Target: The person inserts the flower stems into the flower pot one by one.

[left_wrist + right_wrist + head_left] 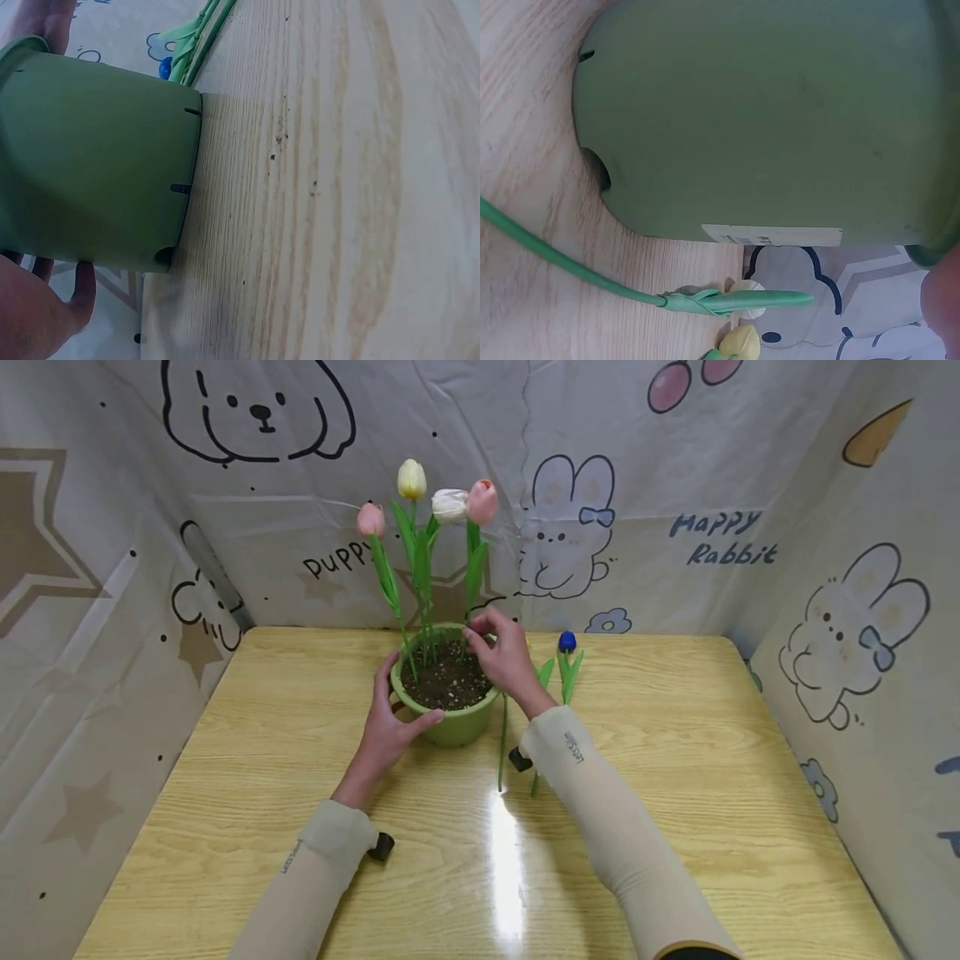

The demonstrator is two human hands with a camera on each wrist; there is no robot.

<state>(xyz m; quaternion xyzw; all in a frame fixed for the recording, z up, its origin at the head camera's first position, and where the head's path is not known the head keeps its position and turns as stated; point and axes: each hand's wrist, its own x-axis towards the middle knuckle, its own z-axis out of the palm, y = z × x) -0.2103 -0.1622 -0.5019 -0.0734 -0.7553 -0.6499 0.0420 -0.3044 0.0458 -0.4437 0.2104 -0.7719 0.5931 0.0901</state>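
A green flowerpot (453, 729) filled with dark soil (446, 683) stands near the back of the table. My left hand (384, 722) grips its left side, the thumb lying along the front rim. Over the right part of the soil, my right hand (504, 652) pinches the stem of a pink tulip (482, 502) between thumb and fingers. A second pink tulip (371, 520), a pale yellow tulip (412, 479) and a white tulip (449, 505) rise from the pot. In the left wrist view, fingers show beside the pot wall (97, 157).
Right of the pot, a blue tulip (567, 642) lies on the wooden table (262, 760), with other stems partly hidden by my right arm. The right wrist view shows a yellow flower head (740, 343) and a green stem (570, 266) beside the pot. Printed cloth (465, 410) hangs behind.
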